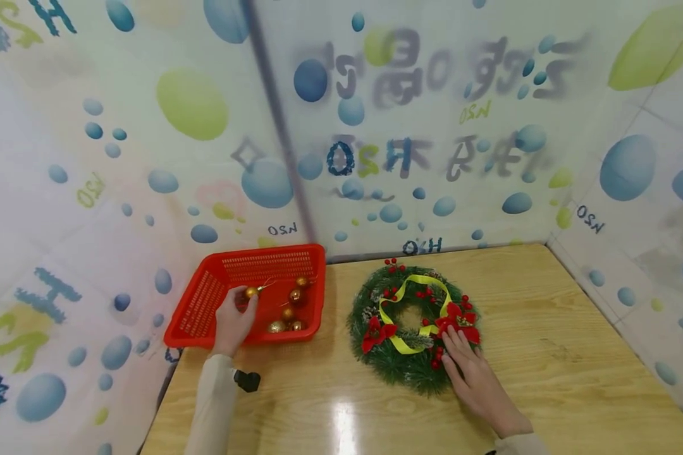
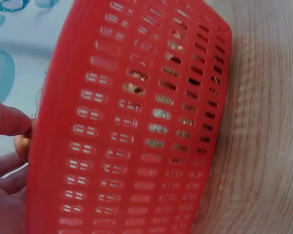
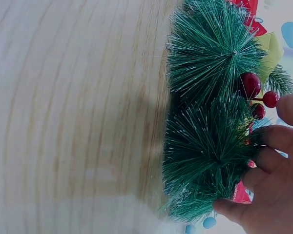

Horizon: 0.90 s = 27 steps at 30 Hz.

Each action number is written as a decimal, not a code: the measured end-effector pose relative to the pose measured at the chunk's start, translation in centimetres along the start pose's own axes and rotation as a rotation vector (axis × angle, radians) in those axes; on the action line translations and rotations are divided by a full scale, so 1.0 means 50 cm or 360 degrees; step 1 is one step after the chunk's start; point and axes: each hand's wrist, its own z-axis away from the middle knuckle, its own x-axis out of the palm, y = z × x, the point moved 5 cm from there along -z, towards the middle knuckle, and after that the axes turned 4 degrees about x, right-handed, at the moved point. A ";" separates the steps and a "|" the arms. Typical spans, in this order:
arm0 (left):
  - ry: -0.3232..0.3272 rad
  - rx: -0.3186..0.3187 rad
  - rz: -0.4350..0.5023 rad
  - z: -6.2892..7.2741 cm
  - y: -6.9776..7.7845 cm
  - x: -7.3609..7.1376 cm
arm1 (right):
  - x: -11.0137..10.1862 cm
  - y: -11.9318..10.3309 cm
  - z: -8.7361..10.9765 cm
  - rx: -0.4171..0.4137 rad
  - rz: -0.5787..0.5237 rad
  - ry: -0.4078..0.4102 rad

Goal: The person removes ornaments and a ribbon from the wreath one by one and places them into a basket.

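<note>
Over the near left part of a red plastic basket (image 1: 205,262), my left hand (image 1: 233,319) pinches a small gold ball ornament (image 1: 252,292) with a thin wire on it. In the left wrist view the basket's slotted wall (image 2: 127,117) hides part of that hand (image 2: 7,161). Several other gold ornaments (image 1: 288,314) lie in the basket's right side. My right hand (image 1: 478,385) rests with extended fingers on the lower right of a green wreath (image 1: 401,373), by a red flower (image 1: 460,322). In the right wrist view its fingers touch the wreath's needles (image 3: 210,141) near red berries (image 3: 250,85).
A yellow ribbon (image 1: 401,344) lies looped on the wreath, with a second red flower (image 1: 375,333) on its left. Both stand on a wooden table (image 1: 546,354). Patterned cloth (image 1: 461,170) closes in the back and both sides.
</note>
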 end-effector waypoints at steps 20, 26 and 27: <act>-0.0114 -0.0178 0.0003 -0.007 -0.004 -0.008 | 0.002 0.002 0.004 -0.0003 -0.0013 0.0041; -0.0100 -0.0102 0.0051 -0.004 0.027 0.006 | 0.002 0.003 0.002 -0.0001 -0.0014 0.0026; -0.0100 -0.0091 0.0052 -0.004 0.033 0.010 | 0.002 0.003 0.002 0.0001 -0.0018 0.0022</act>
